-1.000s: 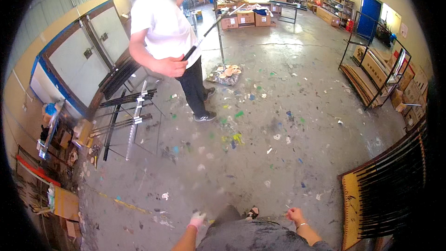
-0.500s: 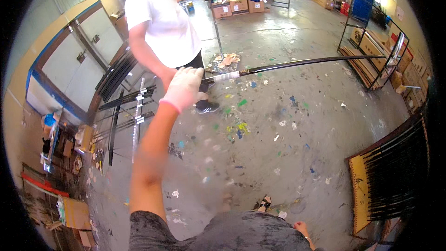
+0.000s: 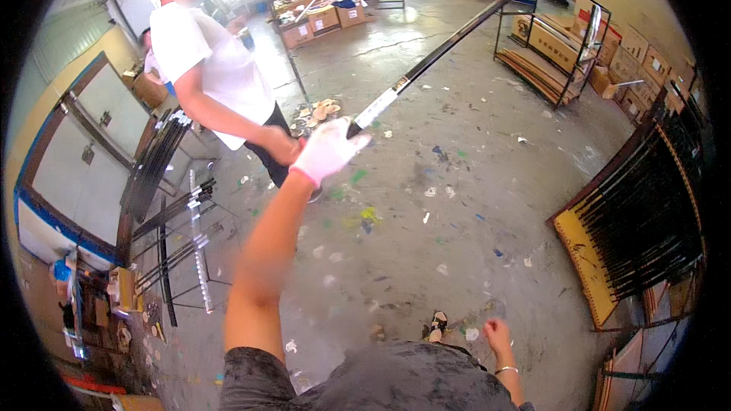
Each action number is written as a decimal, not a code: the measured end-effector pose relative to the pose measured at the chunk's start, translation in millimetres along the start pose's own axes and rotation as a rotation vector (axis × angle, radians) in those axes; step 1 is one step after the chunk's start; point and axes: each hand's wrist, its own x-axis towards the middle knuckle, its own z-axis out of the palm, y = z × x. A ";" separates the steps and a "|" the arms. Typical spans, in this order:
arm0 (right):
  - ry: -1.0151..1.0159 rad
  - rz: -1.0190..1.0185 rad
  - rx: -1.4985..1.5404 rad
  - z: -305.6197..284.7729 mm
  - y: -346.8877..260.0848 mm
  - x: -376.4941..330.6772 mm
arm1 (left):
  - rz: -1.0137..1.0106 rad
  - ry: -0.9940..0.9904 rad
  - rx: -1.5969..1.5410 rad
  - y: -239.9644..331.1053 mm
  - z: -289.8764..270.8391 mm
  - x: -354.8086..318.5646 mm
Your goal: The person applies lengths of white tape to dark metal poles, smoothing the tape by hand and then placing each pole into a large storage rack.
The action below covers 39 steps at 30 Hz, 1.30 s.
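My left hand [image 3: 329, 152], in a white glove with a pink cuff, is closed around the near end of a long black rod [image 3: 434, 57]. A white wrap [image 3: 375, 109] sits on the rod just past my fingers. From there the rod slants up and away to the right. A person's hand [image 3: 283, 146] is right beside my glove; whether it touches the rod is hidden. Low on the right hangs my right hand [image 3: 499, 335], bare, with a bracelet at the wrist. Its fingers are curled in, and nothing shows in them.
The person in a white shirt [image 3: 221, 68] stands ahead on the left. Racks of black rods stand at left [image 3: 156, 156] and right [image 3: 640, 213]. A metal shelf frame [image 3: 560, 99] holds cartons at far right. Scraps [image 3: 369, 215] litter the grey floor.
The rod has swung from nearly level to pointing steeply up to the right. My left hand has moved slightly right and down. My right hand has come further into view.
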 end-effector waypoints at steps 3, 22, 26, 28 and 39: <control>0.112 -0.252 -0.068 -18.5 -78.5 17.0 | 0.067 -0.181 -0.789 26.2 32.8 -19.2; 0.235 -0.926 0.185 -42.1 -427.5 -41.5 | 0.068 0.130 -1.042 154.4 88.3 -111.3; 0.250 -0.897 0.181 -41.4 -425.0 -43.3 | 0.111 0.152 -1.040 155.4 98.0 -114.5; 0.266 -0.886 0.172 -42.3 -423.9 -44.5 | 0.066 0.136 -1.068 159.2 100.2 -116.6; 0.257 -1.029 0.190 -60.8 -415.3 -64.2 | 0.045 -0.044 -1.212 175.3 82.8 -120.7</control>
